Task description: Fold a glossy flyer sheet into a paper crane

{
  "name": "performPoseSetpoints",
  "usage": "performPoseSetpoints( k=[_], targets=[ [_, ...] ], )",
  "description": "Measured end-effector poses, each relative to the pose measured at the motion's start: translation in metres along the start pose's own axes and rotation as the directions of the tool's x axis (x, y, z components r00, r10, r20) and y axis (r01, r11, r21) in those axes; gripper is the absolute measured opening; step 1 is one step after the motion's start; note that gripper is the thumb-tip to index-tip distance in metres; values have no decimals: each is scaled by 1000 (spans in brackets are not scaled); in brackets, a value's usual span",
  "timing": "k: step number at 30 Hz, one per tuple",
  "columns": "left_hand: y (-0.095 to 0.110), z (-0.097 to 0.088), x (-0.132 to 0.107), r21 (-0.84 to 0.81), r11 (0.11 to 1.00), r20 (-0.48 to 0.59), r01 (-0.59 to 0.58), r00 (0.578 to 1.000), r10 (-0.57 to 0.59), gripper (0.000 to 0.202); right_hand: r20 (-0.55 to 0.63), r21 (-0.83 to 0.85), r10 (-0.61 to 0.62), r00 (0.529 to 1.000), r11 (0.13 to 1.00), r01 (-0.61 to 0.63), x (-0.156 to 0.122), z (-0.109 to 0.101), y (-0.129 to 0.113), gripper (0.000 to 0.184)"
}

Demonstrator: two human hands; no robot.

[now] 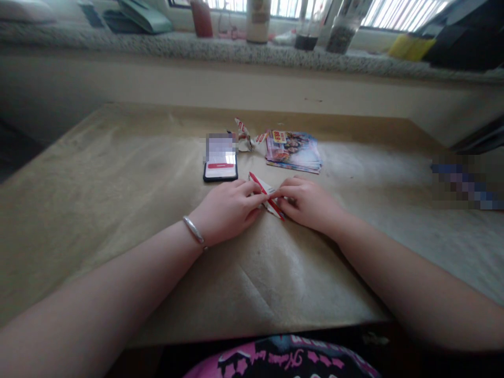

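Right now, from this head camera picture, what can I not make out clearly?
Head view:
Folded paper: middle hidden by the left hand and right hand.
Phone screen: blurred by pixelation.
Blue item: blurred, and cut off by the right edge.
Red bottle: top cut off by the upper edge.

Folded paper [266, 195] thin, matt; flyer stack [293, 151] glossy; kraft paper covering [118, 210] matt, creased; bangle [193, 230] polished metal.

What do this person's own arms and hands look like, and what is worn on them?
Both forearms are bare, with no sleeves, and the left hand and right hand wear no gloves. A smooth, silver-coloured bangle circles the left wrist.
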State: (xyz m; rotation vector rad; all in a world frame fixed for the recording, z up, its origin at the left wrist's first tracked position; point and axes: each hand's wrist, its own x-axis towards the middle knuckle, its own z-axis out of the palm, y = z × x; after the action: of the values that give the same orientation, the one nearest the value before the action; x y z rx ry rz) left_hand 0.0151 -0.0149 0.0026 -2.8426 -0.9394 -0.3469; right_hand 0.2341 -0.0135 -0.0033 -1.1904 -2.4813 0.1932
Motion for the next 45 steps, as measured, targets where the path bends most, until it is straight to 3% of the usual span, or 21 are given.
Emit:
performPoseSetpoints(
  k=[5,11,20,24,31,34,45],
  targets=[
    [-3,3,-1,-99,995,-2,-2,1000,2,32,-106,66,-36,994,997,43,1,6,9,31],
    [-5,6,0,-254,967,-2,9,1000,-10,30,-66,48,-58,996,997,61,1,7,12,31],
    [-6,6,0,-310,948,38,77,997,-68,30,-45,17,-92,995,996,93,1,5,11,29],
    [-4,5,0,-300,952,2,60,998,-62,29,7,22,-148,989,989,148,1,3,11,29],
    [0,0,3,-104,993,-33,60,997,-64,28,72,-39,-144,987,988,147,1,-3,9,37],
    [-2,1,3,-132,987,-20,88,996,-91,30,109,-89,-170,979,980,180,0,-6,8,37],
    [-2,0,3,-192,975,51,114,993,-106,35,54,-144,-223,973,963,229,1,-4,3,21]
  ],
)
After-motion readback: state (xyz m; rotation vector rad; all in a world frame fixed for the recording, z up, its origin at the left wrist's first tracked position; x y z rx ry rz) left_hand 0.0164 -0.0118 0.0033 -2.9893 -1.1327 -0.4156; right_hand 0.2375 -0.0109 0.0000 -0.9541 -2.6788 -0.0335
